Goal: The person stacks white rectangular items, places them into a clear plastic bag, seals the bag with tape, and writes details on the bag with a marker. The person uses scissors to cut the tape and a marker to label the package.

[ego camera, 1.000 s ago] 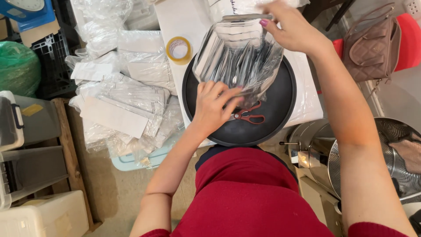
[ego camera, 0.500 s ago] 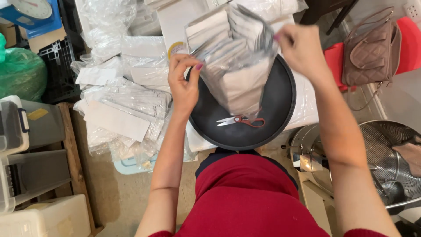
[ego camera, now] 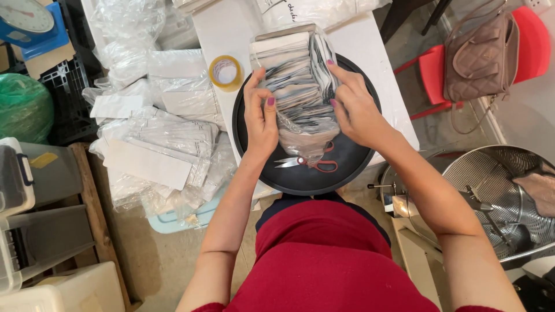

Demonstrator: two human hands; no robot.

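At my far left sits a blue scale (ego camera: 26, 20) with a round white dial, and below it a green plastic bag (ego camera: 23, 107) bulges beside a black crate (ego camera: 68, 101). Lower down stand grey and clear storage bins (ego camera: 34, 196) along a wooden edge. Next come heaps of clear plastic bags (ego camera: 156, 133), crumpled and flat, some with long white paper strips inside; one plain white rectangle (ego camera: 147, 164) lies on top, and a pale blue lid (ego camera: 173, 222) peeks out under the pile. A roll of yellow tape (ego camera: 225, 72) lies on the white table (ego camera: 393, 110), just beside the rim of the round black tray (ego camera: 352, 164).

My left hand (ego camera: 260, 118) presses flat against the left side of the clear bag of white sachets (ego camera: 298, 81), fingers upright, thumb at the front. The bag stands above the tray, packed with flat white and grey packets stacked on edge, its loose plastic end hanging down toward me. Under it on the tray lie scissors with red handles (ego camera: 309, 163), blades pointing left. My right hand (ego camera: 358, 112) clamps the bag's right side, fingers curled over the top edge, so both hands squeeze the bundle between them.

Further right, a red chair (ego camera: 430, 75) carries a quilted taupe handbag (ego camera: 480, 55). Below it, at my right elbow, a large steel drum (ego camera: 491, 173) with a perforated wall lies open.
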